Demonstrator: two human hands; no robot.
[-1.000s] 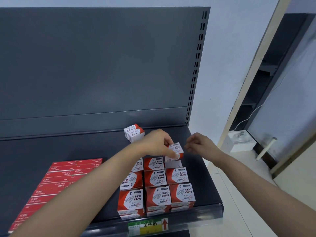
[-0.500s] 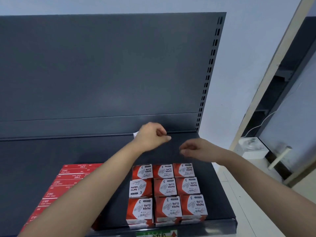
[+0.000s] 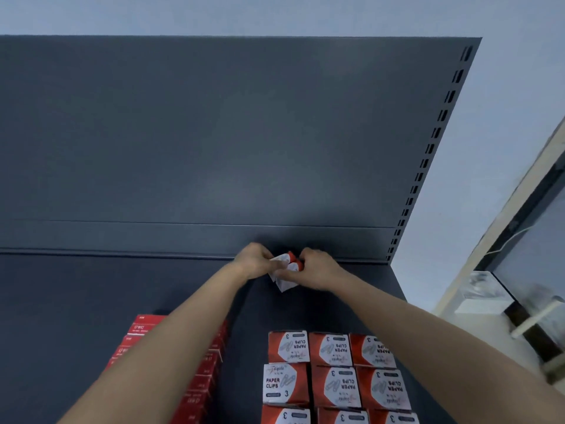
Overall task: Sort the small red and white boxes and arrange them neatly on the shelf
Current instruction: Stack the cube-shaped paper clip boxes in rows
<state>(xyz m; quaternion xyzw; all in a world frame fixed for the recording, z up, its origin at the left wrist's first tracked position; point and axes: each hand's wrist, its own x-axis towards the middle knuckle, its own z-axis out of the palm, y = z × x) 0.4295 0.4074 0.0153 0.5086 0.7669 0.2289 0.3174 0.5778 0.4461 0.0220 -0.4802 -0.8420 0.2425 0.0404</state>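
On my feed there is a dark grey shelf (image 3: 91,301) with a tall back panel (image 3: 214,133) of the same grey, set against a pale wall (image 3: 504,87).

Both hands are at the rear of the shelf, just in front of the panel's foot, and they meet on a small cluster of loose boxes (image 3: 286,278). The left hand (image 3: 255,261) has its fingers curled over the cluster's left side and onto a white face. The right hand (image 3: 318,269) curls round the right side, against a red end. The hands cover most of the cluster. I can see red and white faces and one white corner pointing down toward me, but I cannot tell how many boxes are in it. Whether it rests on the shelf or is lifted off it, I cannot tell either.

Well in front of the hands, at the shelf's front right, is a block of boxes (image 3: 333,381), red and white and packed side by side in three columns. Its nearest row is cut off by the frame edge. Their tops read "PAPER CLIPS" with a 3. Most are upside down to me, and the middle box of the left column reads upright.

Left of the block, across a strip of bare shelf, lie flat red packs (image 3: 203,374), partly hidden by the left forearm. A slotted upright (image 3: 428,154) runs along the panel's right edge.
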